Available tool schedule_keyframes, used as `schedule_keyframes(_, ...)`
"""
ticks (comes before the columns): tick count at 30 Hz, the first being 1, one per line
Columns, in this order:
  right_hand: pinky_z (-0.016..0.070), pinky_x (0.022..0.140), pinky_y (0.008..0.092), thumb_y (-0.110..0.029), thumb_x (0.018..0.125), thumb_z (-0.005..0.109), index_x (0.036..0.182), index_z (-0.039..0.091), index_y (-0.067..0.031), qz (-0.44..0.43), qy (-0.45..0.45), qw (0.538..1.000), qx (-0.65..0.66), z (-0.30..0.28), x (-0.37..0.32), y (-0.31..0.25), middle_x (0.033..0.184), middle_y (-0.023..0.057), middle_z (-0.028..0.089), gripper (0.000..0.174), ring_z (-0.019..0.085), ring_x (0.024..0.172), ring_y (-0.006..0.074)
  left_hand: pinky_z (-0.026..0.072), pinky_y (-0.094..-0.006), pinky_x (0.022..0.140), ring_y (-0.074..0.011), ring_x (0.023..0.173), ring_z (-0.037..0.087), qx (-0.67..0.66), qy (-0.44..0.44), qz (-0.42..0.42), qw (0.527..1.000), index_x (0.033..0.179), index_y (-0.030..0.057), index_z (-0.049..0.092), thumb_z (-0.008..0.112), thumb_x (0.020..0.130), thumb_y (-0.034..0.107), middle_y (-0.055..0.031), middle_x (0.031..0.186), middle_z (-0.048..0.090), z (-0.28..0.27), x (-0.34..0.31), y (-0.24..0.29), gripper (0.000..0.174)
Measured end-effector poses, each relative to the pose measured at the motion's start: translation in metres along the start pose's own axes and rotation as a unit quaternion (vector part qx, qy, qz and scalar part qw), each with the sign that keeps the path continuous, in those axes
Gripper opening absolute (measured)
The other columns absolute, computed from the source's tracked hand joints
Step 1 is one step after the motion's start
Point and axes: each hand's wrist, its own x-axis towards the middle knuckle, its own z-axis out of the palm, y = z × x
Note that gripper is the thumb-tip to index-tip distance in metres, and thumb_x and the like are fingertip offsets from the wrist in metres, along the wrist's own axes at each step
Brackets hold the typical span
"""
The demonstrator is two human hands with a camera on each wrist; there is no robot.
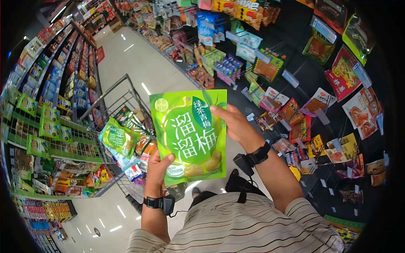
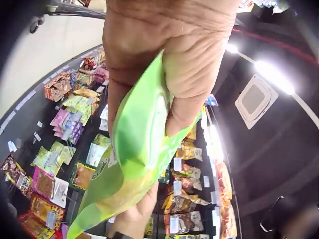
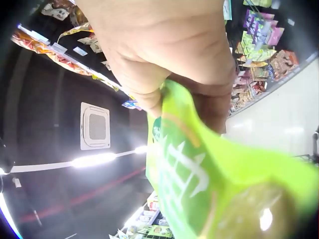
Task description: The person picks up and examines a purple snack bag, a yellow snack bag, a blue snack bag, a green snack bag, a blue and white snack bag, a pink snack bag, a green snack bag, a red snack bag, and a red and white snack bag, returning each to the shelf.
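Observation:
A bright green snack bag (image 1: 194,135) with white lettering and pictures of green plums is held up in front of the body, its printed front towards the head camera. My left hand (image 1: 158,168) pinches its lower left edge, thumb on the front. At the upper right edge my right hand (image 1: 236,122) grips it the same way, the other fingers hidden behind. In the left wrist view the left hand (image 2: 169,59) has the bag's edge between thumb and fingers. The right wrist view shows the right hand (image 3: 164,59) pinching the bag's edge (image 3: 184,119).
Behind the bag stands a wire shopping cart (image 1: 105,95) holding several packets, among them a similar green bag (image 1: 120,137). Hanging snack packets (image 1: 270,65) line the dark rack on the right. Stocked shelves (image 1: 59,71) run along the left of a pale tiled aisle (image 1: 122,50).

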Motion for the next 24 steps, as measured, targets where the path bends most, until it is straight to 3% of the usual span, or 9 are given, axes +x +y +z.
schedule_keyframes(2, 0.0526, 0.084, 0.0281, -0.023, 0.098, 0.063, 0.115, 0.064, -0.0023, -0.033, 0.049, 0.998, 0.006, -0.023, 0.0, -0.015, 0.106, 0.0031, 0.068, 0.027, 0.065, 0.093, 0.0105, 0.0471, -0.0283, 0.092, -0.0114, 0.102, 0.062, 0.01, -0.026, -0.014, 1.0, 0.125, 0.0024, 0.059, 0.066, 0.091, 0.009, -0.0044, 0.116, 0.067, 0.03, 0.016, -0.013, 0.036)
schedule_keyframes(8, 0.0495, 0.08, 0.0258, -0.025, 0.099, 0.06, 0.116, 0.064, -0.0008, -0.039, 0.132, 0.978, -0.159, -0.069, -0.01, -0.045, 0.1, 0.0005, 0.067, 0.029, 0.059, 0.089, 0.0066, 0.0427, -0.0302, 0.099, -0.0135, 0.112, 0.057, 0.053, -0.089, 0.043, 0.994, 0.137, 0.0035, 0.047, 0.066, 0.094, 0.017, -0.0049, 0.125, 0.062, 0.086, 0.089, -0.016, 0.049)
schedule_keyframes(11, 0.0487, 0.078, 0.0254, -0.026, 0.1, 0.059, 0.116, 0.064, -0.0011, -0.077, 0.126, 0.971, -0.185, -0.066, -0.008, -0.066, 0.098, -0.0011, 0.066, 0.03, 0.058, 0.087, 0.0057, 0.0451, -0.0283, 0.092, -0.011, 0.108, 0.057, 0.057, -0.076, 0.09, 0.991, 0.138, 0.0053, 0.049, 0.068, 0.092, 0.027, -0.0008, 0.12, 0.063, 0.108, 0.133, -0.004, 0.054)
schedule_keyframes(12, 0.0486, 0.078, 0.0257, -0.027, 0.1, 0.058, 0.116, 0.064, -0.0014, -0.088, 0.118, 0.973, -0.179, -0.065, -0.005, -0.072, 0.098, -0.0015, 0.066, 0.03, 0.057, 0.086, 0.0054, 0.0475, -0.0293, 0.091, -0.0121, 0.105, 0.06, 0.031, -0.08, 0.11, 0.99, 0.136, 0.0058, 0.05, 0.069, 0.092, 0.03, -0.0016, 0.119, 0.064, 0.115, 0.147, 0.0, 0.054)
schedule_keyframes(15, 0.0478, 0.076, 0.0253, -0.026, 0.101, 0.057, 0.116, 0.064, -0.0019, -0.092, 0.133, 0.976, -0.147, -0.075, 0.012, -0.072, 0.096, -0.0027, 0.065, 0.029, 0.056, 0.083, 0.0048, 0.0462, -0.0321, 0.097, -0.0154, 0.109, 0.061, -0.06, -0.124, 0.05, 0.989, 0.129, 0.0034, 0.055, 0.069, 0.093, 0.025, -0.0058, 0.12, 0.065, 0.113, 0.2, -0.011, 0.044)
schedule_keyframes(17, 0.0472, 0.076, 0.0251, -0.026, 0.101, 0.057, 0.116, 0.064, -0.002, -0.081, 0.157, 0.965, -0.194, -0.088, 0.027, -0.071, 0.094, -0.0032, 0.064, 0.029, 0.055, 0.082, 0.0046, 0.0497, -0.0313, 0.092, -0.0151, 0.101, 0.064, -0.078, -0.129, 0.031, 0.988, 0.12, 0.0029, 0.062, 0.069, 0.094, 0.026, -0.0046, 0.112, 0.069, 0.12, 0.231, -0.017, 0.036)
schedule_keyframes(24, 0.0463, 0.075, 0.025, -0.025, 0.1, 0.056, 0.115, 0.064, -0.0011, -0.105, 0.205, 0.955, -0.187, -0.125, 0.135, -0.069, 0.091, -0.0035, 0.062, 0.029, 0.054, 0.082, 0.0058, 0.0518, -0.0277, 0.083, -0.012, 0.09, 0.065, -0.028, -0.136, 0.035, 0.99, 0.117, 0.0017, 0.065, 0.066, 0.095, 0.022, -0.0039, 0.105, 0.07, 0.131, 0.367, 0.003, 0.029)
